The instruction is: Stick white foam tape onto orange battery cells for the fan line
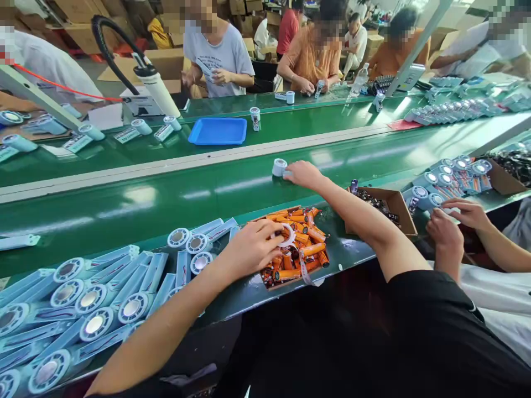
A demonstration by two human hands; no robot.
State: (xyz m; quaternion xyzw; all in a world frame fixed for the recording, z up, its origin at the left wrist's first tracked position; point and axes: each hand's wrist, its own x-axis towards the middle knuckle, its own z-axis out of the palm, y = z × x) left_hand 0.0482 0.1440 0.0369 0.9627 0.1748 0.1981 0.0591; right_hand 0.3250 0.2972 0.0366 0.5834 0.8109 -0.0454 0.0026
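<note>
The left hand (249, 247) pinches a white ring (287, 236) over a box of orange battery cells (296, 249). The right hand (302, 173), fingers curled, sets a pale-blue handheld fan (279, 167) on the green conveyor belt (166, 199).

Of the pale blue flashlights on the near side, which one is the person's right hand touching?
The lone pale blue flashlight out on the green conveyor belt, under the right hand; the others lie piled at the bench edge.

The person wears a black short-sleeved top (435, 331), leaving both forearms bare, with no gloves or rings visible.
</note>
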